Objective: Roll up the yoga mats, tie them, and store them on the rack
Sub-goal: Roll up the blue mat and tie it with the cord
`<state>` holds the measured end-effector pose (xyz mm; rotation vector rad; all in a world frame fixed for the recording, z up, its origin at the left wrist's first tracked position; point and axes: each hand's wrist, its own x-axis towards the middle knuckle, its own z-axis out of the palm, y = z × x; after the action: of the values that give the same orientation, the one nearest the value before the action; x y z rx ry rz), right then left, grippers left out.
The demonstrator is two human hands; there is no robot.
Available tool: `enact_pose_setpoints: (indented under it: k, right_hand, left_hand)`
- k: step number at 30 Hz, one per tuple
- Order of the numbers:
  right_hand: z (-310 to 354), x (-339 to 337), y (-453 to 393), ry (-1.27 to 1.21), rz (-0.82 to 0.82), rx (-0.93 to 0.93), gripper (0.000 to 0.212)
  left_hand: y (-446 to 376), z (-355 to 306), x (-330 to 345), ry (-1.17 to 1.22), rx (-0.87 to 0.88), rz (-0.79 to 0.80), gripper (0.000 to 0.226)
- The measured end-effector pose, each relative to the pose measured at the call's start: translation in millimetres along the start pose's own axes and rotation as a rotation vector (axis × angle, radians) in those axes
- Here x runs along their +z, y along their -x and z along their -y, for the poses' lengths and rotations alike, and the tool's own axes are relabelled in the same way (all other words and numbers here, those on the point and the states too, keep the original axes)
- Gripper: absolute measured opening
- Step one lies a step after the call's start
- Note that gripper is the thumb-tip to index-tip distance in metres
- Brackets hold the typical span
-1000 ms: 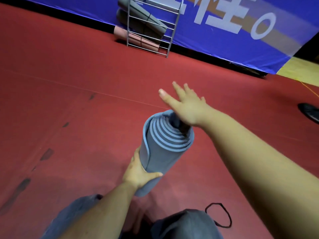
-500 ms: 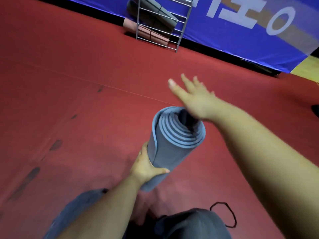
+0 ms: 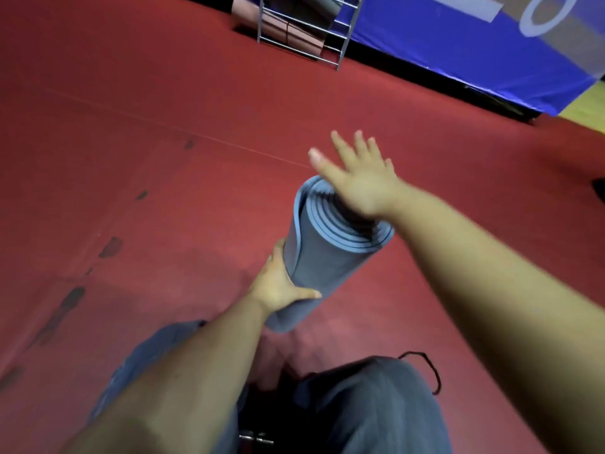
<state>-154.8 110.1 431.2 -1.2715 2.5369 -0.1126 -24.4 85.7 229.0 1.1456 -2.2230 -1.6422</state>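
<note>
From where I watch, the red padded floor [image 3: 163, 158] fills nearly the whole head view, marked with dark scuffs toward its left edge and crossed by a thin pale seam line. Along its far edge hangs a blue fabric banner with white lettering [image 3: 458, 44], and in front of that stands the grey metal wire rack [image 3: 304, 34], with rolled mats in grey and pink [image 3: 278, 27] stored behind its bars. At the floor's near edge I see the person's knees in grey-blue trousers [image 3: 376, 404].

Near the middle of the floor, the rolled blue-grey foam yoga mat [image 3: 320, 257] stands on end, tilted with its top leaning away from the person, its spiral layers showing at the upper end. My left hand [image 3: 278, 283] grips the roll's lower half, thumb across the front and fingers curled round the far side. My right hand [image 3: 360, 181] lies flat on the top end, fingers straight and spread, the heel of the palm pressing on the spiral.

A thin black cord loop [image 3: 425, 371] lies on the floor just beside the right knee, partly hidden by it.
</note>
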Motion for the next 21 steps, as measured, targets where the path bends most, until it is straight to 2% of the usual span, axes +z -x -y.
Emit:
enact_pose_setpoints:
  k: [4, 5, 6, 8, 9, 13, 17, 21]
  right_hand:
    - [-1.3, -82.8, -3.7, 0.001, -0.330, -0.031, 0.103]
    - [-4.2, -70.5, 1.5, 0.019, -0.330, -0.021, 0.098]
    - [-5.4, -40.9, 9.6, 0.019, -0.249, -0.010, 0.091]
    - [-6.3, 23.2, 19.1, -0.017, -0.093, 0.026, 0.095]
    - [-8.2, 40.5, 13.3, -0.015, -0.073, 0.032, 0.098]
    - [-11.8, 31.5, 2.4, -0.013, -0.085, 0.098, 0.095]
    - [-6.9, 37.8, 8.0, -0.009, -0.059, 0.091, 0.092]
    - [-9.3, 30.9, 2.6, -0.111, -0.048, 0.058, 0.085]
  left_hand:
    - [2.9, -3.9, -0.1, -0.004, -0.014, 0.024, 0.115]
    - [2.0, -4.2, 0.7, -0.005, -0.016, 0.027, 0.116]
    - [1.3, -4.3, 1.3, -0.007, -0.016, 0.032, 0.116]
    - [1.6, -5.9, 1.6, 0.009, -0.010, 0.038, 0.120]
    - [1.2, -6.2, 0.5, 0.031, -0.011, 0.032, 0.121]
    - [5.2, -10.6, 1.3, 0.101, -0.022, 0.038, 0.128]
    - [13.6, -29.0, 4.9, 0.169, 0.048, -0.085, 0.141]
    - [19.3, -40.1, 0.2, 0.155, 0.109, -0.151, 0.130]
